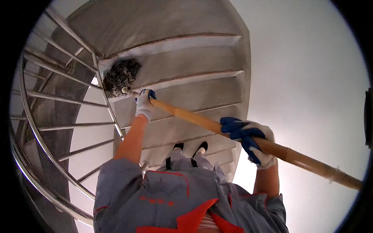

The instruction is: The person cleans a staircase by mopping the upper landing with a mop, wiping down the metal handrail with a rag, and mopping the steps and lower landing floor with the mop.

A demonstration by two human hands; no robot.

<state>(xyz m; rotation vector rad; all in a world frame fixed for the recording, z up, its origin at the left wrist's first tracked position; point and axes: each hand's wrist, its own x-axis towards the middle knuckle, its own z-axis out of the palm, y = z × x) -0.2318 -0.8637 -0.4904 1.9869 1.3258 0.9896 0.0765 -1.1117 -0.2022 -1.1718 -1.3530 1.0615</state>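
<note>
Wrapping around the long wooden pole, the left fingers grip it close to the mop head, and the right fingers grip it farther back. Just past the left fingers, the dark, shaggy mop head lies on the stairs beside the metal railing, while the other end of the pole sticks out beyond the right fingers. The pole looks stiff, fairly light and maybe a bit slippery, and the mop head looks soft and floppy, so two spots well apart seem best to hold.
</note>
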